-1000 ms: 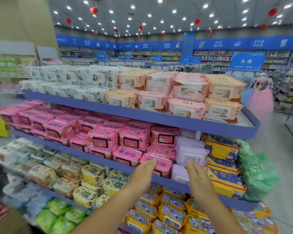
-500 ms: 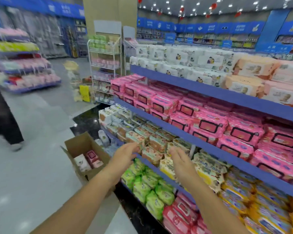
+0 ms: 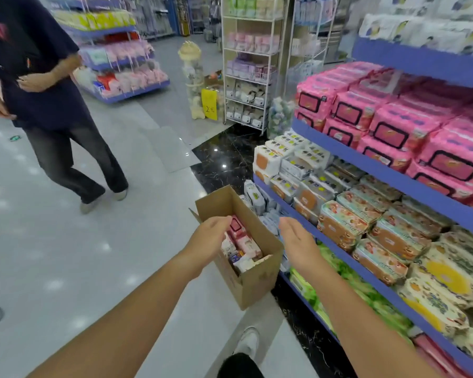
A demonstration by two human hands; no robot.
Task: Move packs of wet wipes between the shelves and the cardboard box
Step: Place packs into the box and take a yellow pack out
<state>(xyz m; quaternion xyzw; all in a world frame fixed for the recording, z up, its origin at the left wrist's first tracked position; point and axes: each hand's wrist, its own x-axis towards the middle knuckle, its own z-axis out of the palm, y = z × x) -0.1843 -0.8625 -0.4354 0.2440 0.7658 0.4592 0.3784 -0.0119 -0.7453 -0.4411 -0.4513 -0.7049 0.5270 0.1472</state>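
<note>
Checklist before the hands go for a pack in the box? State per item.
1. Top of cardboard box open: ok.
2. Reachable pink pack on top inside: ok.
3. The right hand empty, open, beside the box: ok.
4. The left hand over the box; contact with the pink pack: cannot tell.
5. The bystander apart from the box: ok.

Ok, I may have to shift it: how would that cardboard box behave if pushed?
The cardboard box likely slides easily, since the floor looks glossy. Packs of wet wipes fill much of it, so it may be heavier than it looks. Pushed high, its tall shape might tip.
</note>
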